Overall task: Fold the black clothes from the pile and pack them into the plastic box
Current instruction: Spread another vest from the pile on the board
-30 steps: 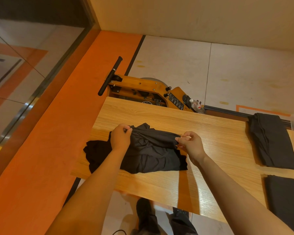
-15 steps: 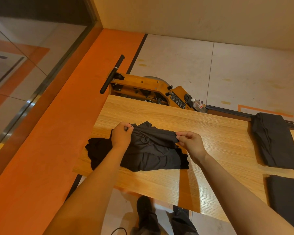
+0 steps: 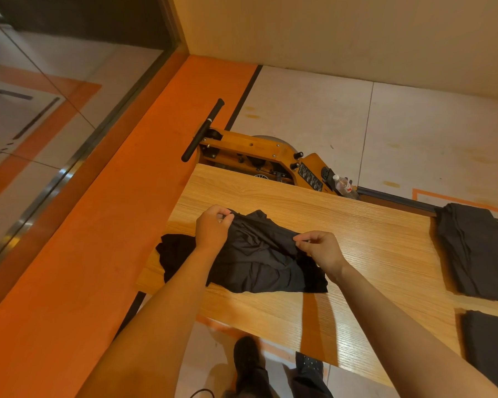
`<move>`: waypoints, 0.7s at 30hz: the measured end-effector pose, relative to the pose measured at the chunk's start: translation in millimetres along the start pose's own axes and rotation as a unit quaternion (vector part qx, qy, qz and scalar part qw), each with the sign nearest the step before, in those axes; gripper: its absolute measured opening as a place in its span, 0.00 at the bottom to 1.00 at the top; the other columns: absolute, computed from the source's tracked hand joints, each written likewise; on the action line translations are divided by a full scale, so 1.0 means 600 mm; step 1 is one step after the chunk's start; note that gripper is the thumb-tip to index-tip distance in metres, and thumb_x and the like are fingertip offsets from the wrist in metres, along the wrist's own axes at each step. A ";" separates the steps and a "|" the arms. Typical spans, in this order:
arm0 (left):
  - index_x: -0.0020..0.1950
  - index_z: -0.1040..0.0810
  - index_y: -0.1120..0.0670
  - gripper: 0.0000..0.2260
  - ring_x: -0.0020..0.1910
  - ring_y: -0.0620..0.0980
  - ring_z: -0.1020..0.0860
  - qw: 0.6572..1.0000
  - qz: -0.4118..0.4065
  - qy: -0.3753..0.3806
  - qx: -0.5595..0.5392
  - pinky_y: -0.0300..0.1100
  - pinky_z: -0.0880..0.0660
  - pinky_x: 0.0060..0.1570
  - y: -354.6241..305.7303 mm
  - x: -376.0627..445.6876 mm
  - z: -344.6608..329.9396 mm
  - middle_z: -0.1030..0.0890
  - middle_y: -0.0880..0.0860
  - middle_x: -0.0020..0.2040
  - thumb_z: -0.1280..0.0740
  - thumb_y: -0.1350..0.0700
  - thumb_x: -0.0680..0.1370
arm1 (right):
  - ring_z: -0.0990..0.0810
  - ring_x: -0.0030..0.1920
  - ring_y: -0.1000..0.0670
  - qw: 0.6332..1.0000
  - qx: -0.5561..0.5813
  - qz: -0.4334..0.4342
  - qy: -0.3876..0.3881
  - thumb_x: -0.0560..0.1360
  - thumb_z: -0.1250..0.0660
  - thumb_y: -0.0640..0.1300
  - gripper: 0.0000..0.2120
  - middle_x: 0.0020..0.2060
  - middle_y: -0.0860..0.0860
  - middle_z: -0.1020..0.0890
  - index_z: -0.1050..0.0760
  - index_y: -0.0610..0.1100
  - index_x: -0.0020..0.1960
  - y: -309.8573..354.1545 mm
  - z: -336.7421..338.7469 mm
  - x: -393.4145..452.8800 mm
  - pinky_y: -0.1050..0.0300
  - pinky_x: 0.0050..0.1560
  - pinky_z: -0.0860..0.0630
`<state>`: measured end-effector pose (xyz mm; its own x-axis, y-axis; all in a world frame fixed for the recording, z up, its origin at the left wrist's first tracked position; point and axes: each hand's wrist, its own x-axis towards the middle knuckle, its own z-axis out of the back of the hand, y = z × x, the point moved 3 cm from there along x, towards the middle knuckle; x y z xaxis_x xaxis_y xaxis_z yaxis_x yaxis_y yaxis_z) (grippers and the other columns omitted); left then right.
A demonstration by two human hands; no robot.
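— On the table's (image 3: 357,231) left end, was the garment (image 3: 259,259) folded?
— Hardly; it lay rumpled, the left hand (image 3: 213,228) and right hand (image 3: 319,248) each pinching its far edge.
— And the rest?
— Two folded pieces (image 3: 472,248) sat well apart at the right, one cut off by the frame. I judged packing not begun; no box was plainly in view.

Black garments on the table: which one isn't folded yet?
The crumpled black garment at the table's left end, pinched along its top edge by the left hand and right hand. The two garments at the right lie flat and folded, untouched.
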<state>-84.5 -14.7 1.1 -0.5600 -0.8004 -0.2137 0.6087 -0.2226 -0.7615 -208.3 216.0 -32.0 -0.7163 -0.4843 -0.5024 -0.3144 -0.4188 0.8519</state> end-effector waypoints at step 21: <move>0.53 0.22 0.60 0.06 0.56 0.51 0.24 1.000 -0.001 0.000 0.017 0.38 0.31 0.48 -0.010 0.045 -0.007 0.20 0.56 0.53 0.33 0.59 0.78 | 0.22 0.40 0.49 0.997 0.046 0.023 -0.057 0.79 0.36 0.32 0.09 0.41 0.49 0.18 0.18 0.40 0.51 0.022 -0.003 0.048 0.58 0.40 0.24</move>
<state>-105.3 -32.6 -2.6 -0.5609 -0.8003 -0.2120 0.6267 -0.2431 -0.7404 -231.7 195.0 -35.6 -0.7960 -0.4081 -0.4471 -0.3316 -0.3239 0.8861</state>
